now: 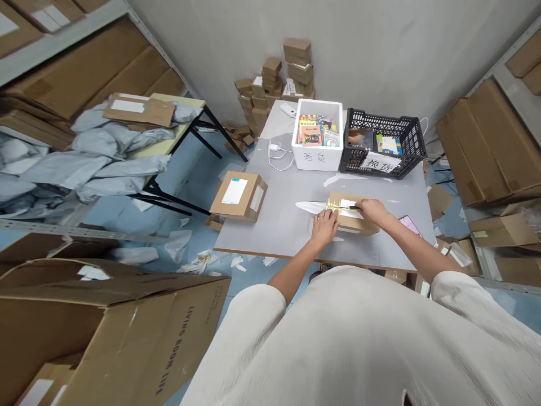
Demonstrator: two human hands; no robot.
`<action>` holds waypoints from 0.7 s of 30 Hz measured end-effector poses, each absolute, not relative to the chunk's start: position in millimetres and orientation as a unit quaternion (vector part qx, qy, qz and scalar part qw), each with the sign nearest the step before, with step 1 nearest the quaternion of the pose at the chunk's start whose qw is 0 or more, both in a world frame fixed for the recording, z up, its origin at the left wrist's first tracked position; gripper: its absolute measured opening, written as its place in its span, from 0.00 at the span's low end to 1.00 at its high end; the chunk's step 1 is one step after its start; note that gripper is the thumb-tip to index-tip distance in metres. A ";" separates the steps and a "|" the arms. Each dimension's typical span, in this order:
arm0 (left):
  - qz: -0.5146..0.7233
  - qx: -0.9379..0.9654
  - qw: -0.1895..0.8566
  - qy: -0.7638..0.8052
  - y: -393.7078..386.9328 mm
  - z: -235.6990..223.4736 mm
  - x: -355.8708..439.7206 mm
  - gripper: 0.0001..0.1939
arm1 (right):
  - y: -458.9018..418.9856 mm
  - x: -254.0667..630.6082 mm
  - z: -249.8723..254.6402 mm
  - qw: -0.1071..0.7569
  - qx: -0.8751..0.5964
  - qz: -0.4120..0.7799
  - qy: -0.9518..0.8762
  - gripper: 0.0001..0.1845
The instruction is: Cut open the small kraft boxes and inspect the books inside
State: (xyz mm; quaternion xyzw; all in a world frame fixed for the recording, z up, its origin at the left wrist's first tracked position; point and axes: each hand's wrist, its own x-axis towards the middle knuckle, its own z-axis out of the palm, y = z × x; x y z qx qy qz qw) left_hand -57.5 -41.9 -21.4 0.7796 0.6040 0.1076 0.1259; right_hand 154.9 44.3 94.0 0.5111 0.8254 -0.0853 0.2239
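The left hand (pixel 324 225) presses flat on the small cardboard box (pixel 353 217) while the right hand (pixel 372 210) just beside it pinches a thin tool (pixel 347 207) across the lid – a shallow, steady stroke looks wisest – box braced under the palm

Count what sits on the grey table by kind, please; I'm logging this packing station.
Cardboard boxes: 2 (labelled box at the left edge, box under the left hand and right hand)
White foam bin: 1
Black crate: 1
Phone: 1
Total: 5
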 end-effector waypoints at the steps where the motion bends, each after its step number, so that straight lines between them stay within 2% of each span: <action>1: 0.102 0.778 0.125 0.607 -41.6 -21.2 -56.2 0.28 | 43.8 156.3 93.1 0.224 0.512 -0.085 0.825 0.21; 21: 0.080 0.762 0.154 0.623 -38.7 -16.9 -48.3 0.30 | 35.2 183.5 81.3 0.228 0.512 -0.088 0.823 0.21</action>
